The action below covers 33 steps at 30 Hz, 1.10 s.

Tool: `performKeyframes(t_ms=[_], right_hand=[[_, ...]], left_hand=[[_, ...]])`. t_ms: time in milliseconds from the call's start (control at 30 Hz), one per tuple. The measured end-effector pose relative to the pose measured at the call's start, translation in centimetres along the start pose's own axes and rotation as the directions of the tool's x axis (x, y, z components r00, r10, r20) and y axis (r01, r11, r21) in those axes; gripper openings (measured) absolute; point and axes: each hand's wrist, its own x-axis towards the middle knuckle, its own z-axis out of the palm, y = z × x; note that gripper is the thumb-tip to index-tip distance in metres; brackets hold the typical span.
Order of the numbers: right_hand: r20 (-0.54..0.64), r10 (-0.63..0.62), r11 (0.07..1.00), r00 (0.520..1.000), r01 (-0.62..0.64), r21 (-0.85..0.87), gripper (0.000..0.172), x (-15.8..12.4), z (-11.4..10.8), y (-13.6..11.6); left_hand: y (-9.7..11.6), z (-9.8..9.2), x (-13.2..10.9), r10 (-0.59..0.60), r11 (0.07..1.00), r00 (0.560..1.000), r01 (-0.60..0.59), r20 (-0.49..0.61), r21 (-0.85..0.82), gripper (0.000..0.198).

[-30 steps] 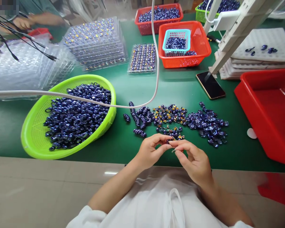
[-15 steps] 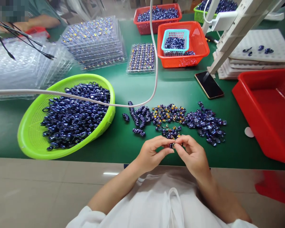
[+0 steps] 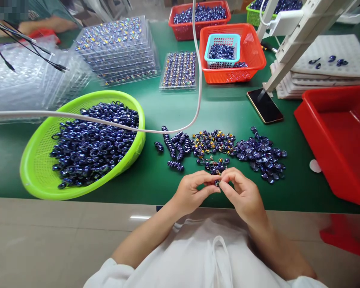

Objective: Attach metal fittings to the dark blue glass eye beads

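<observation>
My left hand (image 3: 189, 191) and my right hand (image 3: 242, 194) meet at the front edge of the table, thumbs and forefingers pinched around one small shiny dark-blue part (image 3: 217, 183). Fingertips hide most of that part. Just beyond them lies a pile of small blue parts with gold bits (image 3: 213, 143), part of it reaching up to my fingers. To its right is a heap of glossy blue cap-like pieces (image 3: 262, 157). On its left, blue ring-like pieces are nested in short rows (image 3: 168, 143).
A lime-green basket (image 3: 30, 182) full of blue looped pieces stands left. A white cable (image 3: 199, 80) hangs across the table. Behind are stacked clear trays (image 3: 151, 52) and an orange-red basket (image 3: 255, 60). At right are a phone (image 3: 265, 106) and a red bin (image 3: 321, 140). Another person's arm shows at far left.
My hands stay pinched together in nearly the same place, with slight finger movement around the small part. The view has shifted a little; the piles look unchanged.
</observation>
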Motion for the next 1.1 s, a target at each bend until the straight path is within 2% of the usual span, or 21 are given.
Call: performKeyframes(t_ms=[233,467,600,700,767,833,933,1000,1100], right_hand=[[0.054,0.043,0.999,0.998,-0.043,0.003,0.011,0.1,-0.1,0.3],[0.091,0.128,0.985,0.988,-0.137,0.106,0.012,0.2,0.0,0.7],[0.067,0.108,0.991,0.992,-0.113,0.075,0.012,0.4,-0.1,0.7],[0.046,0.089,0.996,0.995,-0.09,0.021,0.012,0.6,0.0,0.6],[0.051,0.089,0.996,0.995,-0.091,0.023,0.012,0.6,0.0,0.6],[0.063,0.089,0.995,0.994,-0.092,0.048,0.011,0.5,0.1,0.8],[0.055,0.075,0.995,0.996,-0.078,0.057,0.01,0.2,0.0,1.2],[0.031,0.054,0.998,0.998,-0.055,0.029,0.011,0.0,-0.1,1.4],[0.021,0.005,1.0,1.0,-0.005,-0.021,0.01,-0.3,-0.2,1.5]], left_hand=[[0.1,-0.3,0.2,0.026,1.0,0.999,-0.026,0.045,0.008,0.023],[0.0,0.1,-0.2,0.047,0.998,0.998,-0.048,0.029,0.039,0.025],[0.4,0.4,-0.4,0.036,0.999,0.999,-0.037,0.014,0.038,0.029],[0.8,0.6,-0.6,-0.037,0.999,0.999,0.037,-0.005,0.008,0.029],[1.1,0.8,-0.6,-0.136,0.989,0.99,0.133,-0.038,-0.06,0.028],[1.3,1.0,-0.6,-0.269,0.952,0.96,0.254,-0.076,-0.17,0.028],[1.5,1.2,-0.4,-0.442,0.862,0.89,0.389,-0.109,-0.325,0.027],[1.6,1.2,-0.2,-0.503,0.822,0.855,0.428,-0.126,-0.376,0.025],[1.6,1.0,0.1,-0.537,0.801,0.831,0.446,-0.148,-0.399,0.022]])
